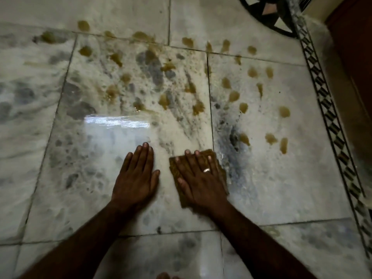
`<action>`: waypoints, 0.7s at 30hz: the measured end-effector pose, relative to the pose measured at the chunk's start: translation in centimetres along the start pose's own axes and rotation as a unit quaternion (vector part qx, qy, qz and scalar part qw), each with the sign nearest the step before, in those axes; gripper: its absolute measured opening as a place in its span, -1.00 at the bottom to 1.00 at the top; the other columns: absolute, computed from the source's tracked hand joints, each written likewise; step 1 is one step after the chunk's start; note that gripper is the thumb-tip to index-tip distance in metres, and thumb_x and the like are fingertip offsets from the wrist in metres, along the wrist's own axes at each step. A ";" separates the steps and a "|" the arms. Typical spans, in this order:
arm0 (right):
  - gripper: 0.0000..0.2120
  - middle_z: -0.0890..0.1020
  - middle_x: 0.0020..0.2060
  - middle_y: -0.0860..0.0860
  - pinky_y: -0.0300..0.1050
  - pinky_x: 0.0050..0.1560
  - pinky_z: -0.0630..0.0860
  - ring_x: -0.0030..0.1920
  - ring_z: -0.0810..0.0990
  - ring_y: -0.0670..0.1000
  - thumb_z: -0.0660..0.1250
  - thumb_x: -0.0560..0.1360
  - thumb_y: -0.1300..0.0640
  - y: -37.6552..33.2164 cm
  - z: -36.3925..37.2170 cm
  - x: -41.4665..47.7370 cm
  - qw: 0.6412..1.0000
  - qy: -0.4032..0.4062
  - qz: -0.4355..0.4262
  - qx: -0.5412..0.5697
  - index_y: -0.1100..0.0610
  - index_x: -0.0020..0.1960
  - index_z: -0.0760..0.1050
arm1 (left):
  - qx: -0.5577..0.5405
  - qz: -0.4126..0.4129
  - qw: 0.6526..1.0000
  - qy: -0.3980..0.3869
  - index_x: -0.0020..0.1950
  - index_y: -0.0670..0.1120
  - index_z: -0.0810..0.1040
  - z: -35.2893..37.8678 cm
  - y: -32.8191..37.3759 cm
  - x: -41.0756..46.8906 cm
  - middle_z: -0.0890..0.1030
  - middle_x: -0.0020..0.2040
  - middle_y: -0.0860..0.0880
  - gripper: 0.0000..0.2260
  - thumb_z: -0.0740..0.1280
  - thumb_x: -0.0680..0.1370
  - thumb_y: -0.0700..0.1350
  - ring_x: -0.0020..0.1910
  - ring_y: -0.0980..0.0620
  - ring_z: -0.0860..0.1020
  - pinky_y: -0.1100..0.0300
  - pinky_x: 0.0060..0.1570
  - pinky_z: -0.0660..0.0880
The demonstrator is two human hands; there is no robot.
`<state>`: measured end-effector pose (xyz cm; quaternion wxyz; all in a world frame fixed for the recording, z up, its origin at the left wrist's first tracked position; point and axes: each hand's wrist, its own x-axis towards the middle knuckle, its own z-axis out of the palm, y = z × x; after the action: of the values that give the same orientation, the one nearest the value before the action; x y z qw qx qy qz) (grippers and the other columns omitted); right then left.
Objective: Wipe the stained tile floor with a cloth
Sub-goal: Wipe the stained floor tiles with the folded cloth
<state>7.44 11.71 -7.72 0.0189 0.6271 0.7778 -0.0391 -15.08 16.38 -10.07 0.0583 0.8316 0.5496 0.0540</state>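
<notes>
A folded brown cloth (218,158) lies flat on the pale marble tile floor (281,188), at the seam between two tiles. My right hand (199,180), wearing a ring, presses on the cloth with straight fingers spread and covers most of it. My left hand (136,176) rests flat on the bare tile just left of the cloth, fingers straight and together. Yellow-brown stains (164,100) dot the floor beyond both hands, with several more stains (270,138) to the right. Wet streaks show on the tile right of the cloth.
A patterned dark-and-light border strip (330,117) runs diagonally along the right side, with brown wood (354,57) beyond it. A dark round inlay (267,13) sits at the top right. A bright light reflection (116,121) lies ahead of my left hand. Toes (165,276) show at the bottom edge.
</notes>
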 end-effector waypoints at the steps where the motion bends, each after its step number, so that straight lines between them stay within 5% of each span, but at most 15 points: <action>1: -0.42 0.21 0.64 0.07 0.29 0.59 0.09 0.64 0.16 0.17 0.09 0.67 -0.16 0.8 -0.1 1.6 1.000 0.003 0.020 0.004 -0.08 0.66 0.12 | -0.001 0.004 1.000 0.003 0.61 -0.25 0.19 0.0 0.3 0.4 0.20 0.62 -0.23 -0.40 0.03 0.66 0.08 0.61 -0.17 0.21 -0.08 0.57 0.08; 10: -0.40 0.22 0.64 0.10 0.27 0.60 0.05 0.62 0.19 0.19 -0.19 0.69 -0.17 12.5 -0.4 1.5 0.962 -0.017 0.273 -0.021 0.01 0.68 0.07 | -0.031 0.086 0.996 0.016 0.59 -0.26 0.26 1.2 5.3 8.3 0.27 0.60 -0.24 -0.44 0.07 0.67 0.05 0.58 -0.18 0.28 -0.08 0.56 0.15; 14: -0.44 0.29 0.59 0.22 0.36 0.50 0.24 0.55 0.33 0.30 -0.05 0.71 -0.05 11.5 0.3 -6.0 0.929 0.010 0.367 -0.050 0.17 0.65 0.15 | -0.041 0.088 0.995 0.017 0.60 -0.24 0.22 1.6 6.9 9.2 0.24 0.62 -0.21 -0.44 0.05 0.68 0.04 0.60 -0.15 0.24 -0.10 0.56 0.17; 21: -0.43 0.30 0.60 0.15 0.37 0.47 0.31 0.57 0.30 0.28 0.05 0.65 -0.10 2.0 0.2 -3.8 0.980 0.005 0.198 -0.027 0.02 0.63 0.23 | -0.038 0.086 0.995 0.038 0.62 -0.24 0.17 1.9 7.1 9.2 0.22 0.62 -0.22 -0.44 0.07 0.68 0.02 0.61 -0.16 0.21 -0.15 0.54 0.23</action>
<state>10.20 8.45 -7.69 0.0396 0.7680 0.6391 -0.0106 -4.74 21.97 -10.60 0.0638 0.8703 0.4757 0.1107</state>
